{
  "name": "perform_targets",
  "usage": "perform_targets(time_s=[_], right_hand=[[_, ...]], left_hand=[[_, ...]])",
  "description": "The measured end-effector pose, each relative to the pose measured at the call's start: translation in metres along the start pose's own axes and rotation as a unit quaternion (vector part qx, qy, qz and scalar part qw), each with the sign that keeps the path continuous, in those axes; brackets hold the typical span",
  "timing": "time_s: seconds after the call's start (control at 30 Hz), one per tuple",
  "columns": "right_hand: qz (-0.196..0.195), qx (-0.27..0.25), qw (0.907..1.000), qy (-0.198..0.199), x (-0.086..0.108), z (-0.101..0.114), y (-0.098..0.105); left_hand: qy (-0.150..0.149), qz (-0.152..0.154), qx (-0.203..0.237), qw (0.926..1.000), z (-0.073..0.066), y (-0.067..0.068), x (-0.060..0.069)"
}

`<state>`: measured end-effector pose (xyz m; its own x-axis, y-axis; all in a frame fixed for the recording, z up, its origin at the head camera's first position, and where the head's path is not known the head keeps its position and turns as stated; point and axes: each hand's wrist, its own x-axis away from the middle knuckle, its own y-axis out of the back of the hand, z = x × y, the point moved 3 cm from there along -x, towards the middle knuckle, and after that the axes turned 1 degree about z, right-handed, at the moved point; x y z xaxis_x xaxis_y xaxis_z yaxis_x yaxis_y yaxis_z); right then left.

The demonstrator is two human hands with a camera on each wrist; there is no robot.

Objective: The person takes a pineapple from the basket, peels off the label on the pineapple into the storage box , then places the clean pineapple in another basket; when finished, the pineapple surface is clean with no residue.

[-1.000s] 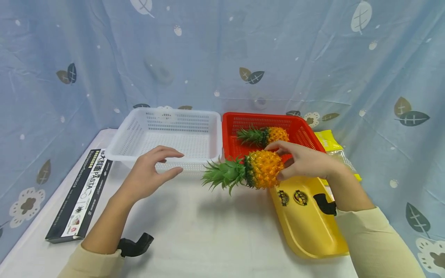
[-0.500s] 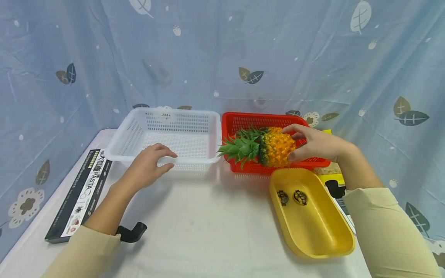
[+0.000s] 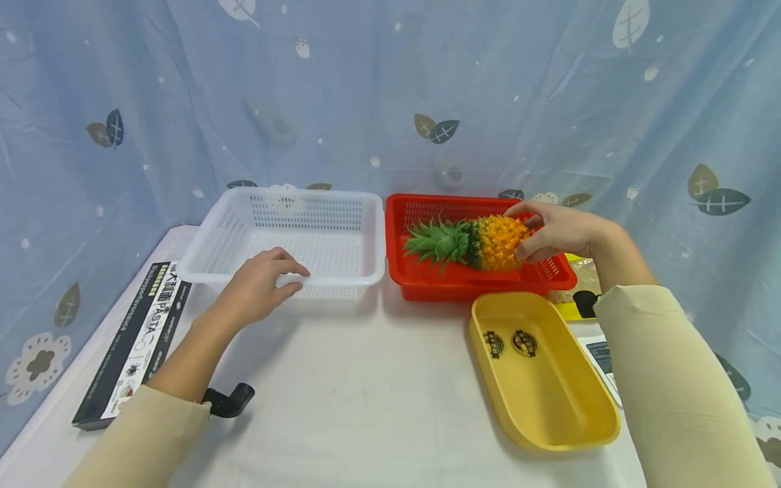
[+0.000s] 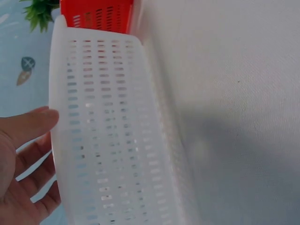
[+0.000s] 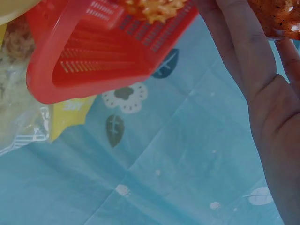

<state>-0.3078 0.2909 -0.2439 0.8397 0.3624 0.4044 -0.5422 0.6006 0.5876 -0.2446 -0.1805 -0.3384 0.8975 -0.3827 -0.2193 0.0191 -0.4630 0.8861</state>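
Note:
My right hand holds a pineapple by its base, thumb and fingers on either side. It lies sideways over the red basket, crown pointing left. In the right wrist view, the held pineapple is by the fingers, and another pineapple shows inside the basket. That second one is hidden from the head view. My left hand is at the front rim of the white basket, fingers loosely bent. In the left wrist view, its thumb overlaps the rim; contact is unclear.
A yellow tub stands before the red basket. Beside it lie a clear and yellow bag and a partly covered white object with a dark panel. A black-and-white pasta box lies left. Patterned cloth hangs behind.
My right hand has carried the pineapple back and right, from in front of the red basket to over it. My left hand has shifted slightly left, its fingers closer together.

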Motion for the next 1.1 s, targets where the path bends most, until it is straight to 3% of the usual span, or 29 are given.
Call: perform_targets(time_s=[0.3,1.1], right_hand=[[-0.008,-0.034,0.9985,-0.041,-0.017,-0.012,0.001],[0.039,0.008,0.9935,-0.107,-0.048,-0.036,-0.012]], left_hand=[[0.006,0.012,0.004,0.9999,0.0,-0.002,0.0],[0.017,0.009,0.037,0.9991,0.005,-0.002,0.0]])
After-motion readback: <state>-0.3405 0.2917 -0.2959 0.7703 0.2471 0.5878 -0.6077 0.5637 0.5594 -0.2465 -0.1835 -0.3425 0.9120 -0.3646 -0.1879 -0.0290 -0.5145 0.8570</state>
